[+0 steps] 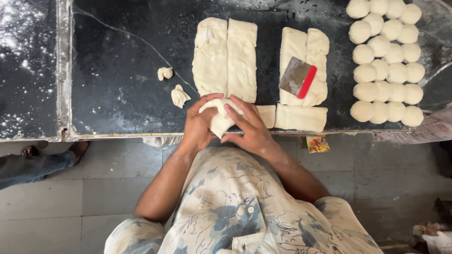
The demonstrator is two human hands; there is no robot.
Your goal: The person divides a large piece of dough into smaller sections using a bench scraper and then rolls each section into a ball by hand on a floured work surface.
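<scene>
Both of my hands are wrapped around one piece of white dough [220, 118] at the near edge of the black counter [117, 84]. My left hand [198, 123] cups it from the left with the fingers curled over the top. My right hand [249, 126] presses it from the right, thumb and fingers on the dough. Just beyond my hands lie two long slabs of dough [226, 59] side by side. A small cut block of dough [267, 115] touches the right side of the piece that I hold.
More dough slabs [306, 51] lie to the right, with a metal scraper with a red handle [297, 78] on top, and a flat block [301, 117] below. Several rolled dough balls [388, 61] fill the far right. Two small scraps [179, 96] sit left. Another person's foot [75, 149] shows on the floor.
</scene>
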